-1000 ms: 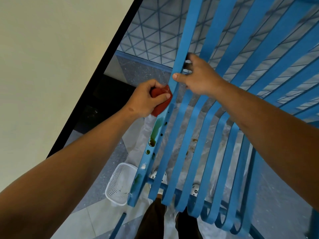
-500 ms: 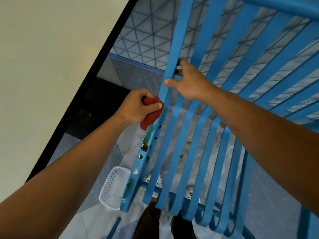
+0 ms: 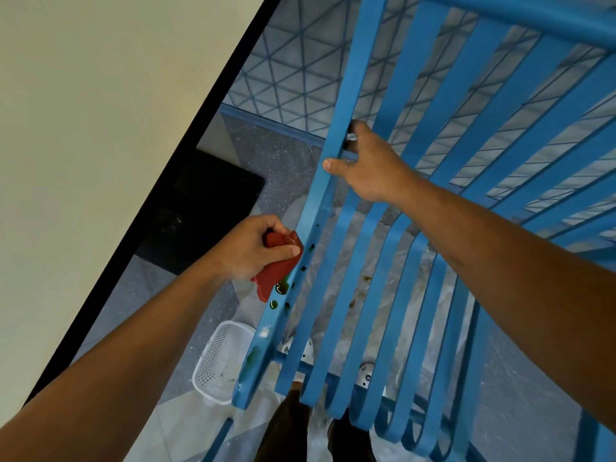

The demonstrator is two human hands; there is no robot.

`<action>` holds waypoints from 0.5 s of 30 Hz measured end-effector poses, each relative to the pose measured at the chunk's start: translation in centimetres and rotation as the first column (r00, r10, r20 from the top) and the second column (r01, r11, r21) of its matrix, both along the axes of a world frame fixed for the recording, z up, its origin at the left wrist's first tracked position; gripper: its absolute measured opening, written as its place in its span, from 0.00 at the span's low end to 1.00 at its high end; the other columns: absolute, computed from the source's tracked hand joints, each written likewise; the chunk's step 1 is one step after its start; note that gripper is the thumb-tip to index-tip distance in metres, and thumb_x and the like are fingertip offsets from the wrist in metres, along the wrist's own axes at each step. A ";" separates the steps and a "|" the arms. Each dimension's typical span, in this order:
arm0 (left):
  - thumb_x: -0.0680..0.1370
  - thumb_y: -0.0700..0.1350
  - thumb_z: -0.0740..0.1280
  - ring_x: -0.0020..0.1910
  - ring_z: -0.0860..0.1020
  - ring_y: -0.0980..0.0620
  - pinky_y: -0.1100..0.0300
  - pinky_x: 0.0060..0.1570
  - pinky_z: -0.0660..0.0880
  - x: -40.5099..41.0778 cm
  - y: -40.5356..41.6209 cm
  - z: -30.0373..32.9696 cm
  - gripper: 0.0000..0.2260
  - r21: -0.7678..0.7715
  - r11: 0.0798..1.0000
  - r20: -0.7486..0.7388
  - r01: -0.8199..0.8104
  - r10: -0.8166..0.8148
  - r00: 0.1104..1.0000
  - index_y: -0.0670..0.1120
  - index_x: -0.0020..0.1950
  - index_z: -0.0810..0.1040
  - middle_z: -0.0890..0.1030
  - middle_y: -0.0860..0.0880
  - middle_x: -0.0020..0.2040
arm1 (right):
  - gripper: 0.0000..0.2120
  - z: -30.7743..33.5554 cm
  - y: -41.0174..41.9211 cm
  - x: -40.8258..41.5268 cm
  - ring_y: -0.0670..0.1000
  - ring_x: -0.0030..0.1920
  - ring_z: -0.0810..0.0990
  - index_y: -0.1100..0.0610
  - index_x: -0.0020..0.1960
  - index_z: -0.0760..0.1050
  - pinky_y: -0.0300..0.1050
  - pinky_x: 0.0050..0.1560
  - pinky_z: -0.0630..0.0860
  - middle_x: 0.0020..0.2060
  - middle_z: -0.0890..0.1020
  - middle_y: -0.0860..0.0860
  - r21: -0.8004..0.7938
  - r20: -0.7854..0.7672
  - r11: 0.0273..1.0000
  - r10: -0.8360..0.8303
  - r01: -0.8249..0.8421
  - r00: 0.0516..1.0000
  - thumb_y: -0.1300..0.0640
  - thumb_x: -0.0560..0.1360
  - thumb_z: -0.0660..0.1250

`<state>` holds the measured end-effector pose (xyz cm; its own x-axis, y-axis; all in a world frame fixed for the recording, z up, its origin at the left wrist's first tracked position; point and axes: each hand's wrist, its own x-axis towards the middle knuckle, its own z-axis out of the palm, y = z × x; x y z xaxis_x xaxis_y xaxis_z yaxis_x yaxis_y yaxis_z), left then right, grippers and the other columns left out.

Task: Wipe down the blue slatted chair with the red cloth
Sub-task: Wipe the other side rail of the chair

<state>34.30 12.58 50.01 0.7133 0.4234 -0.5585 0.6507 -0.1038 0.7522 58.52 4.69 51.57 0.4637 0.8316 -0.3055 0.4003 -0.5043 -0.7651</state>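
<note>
Standing at six o'clock are the person's dark trouser legs, with a white basket on the floor at seven. The left hand has its fingers curled round the red cloth, pressing it against the blue slatted chair's outermost slat beside green drips. Farther off, at twelve, the right hand grips that slat.

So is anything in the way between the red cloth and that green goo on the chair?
No, nothing visible. The left hand presses the red cloth on the outer slat, its edge already touching the green spill.
</note>
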 end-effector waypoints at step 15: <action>0.75 0.46 0.76 0.49 0.83 0.49 0.61 0.43 0.81 3.5 0.7 0.6 0.10 0.105 0.993 0.014 -0.056 0.055 0.998 0.44 0.51 0.80 0.84 0.46 0.50 | 0.34 0.1 -0.2 -0.2 0.51 0.70 0.74 0.54 0.77 0.61 0.55 0.71 0.73 0.70 0.74 0.50 -0.002 0.003 1.000 -0.019 0.019 1.000 0.48 0.77 0.73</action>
<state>37.75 13.31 50.62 0.6929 0.5182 -0.5014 0.6495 -0.1465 0.7461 58.33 4.49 51.69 0.4804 0.8221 -0.3056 0.3928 -0.5132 -0.7631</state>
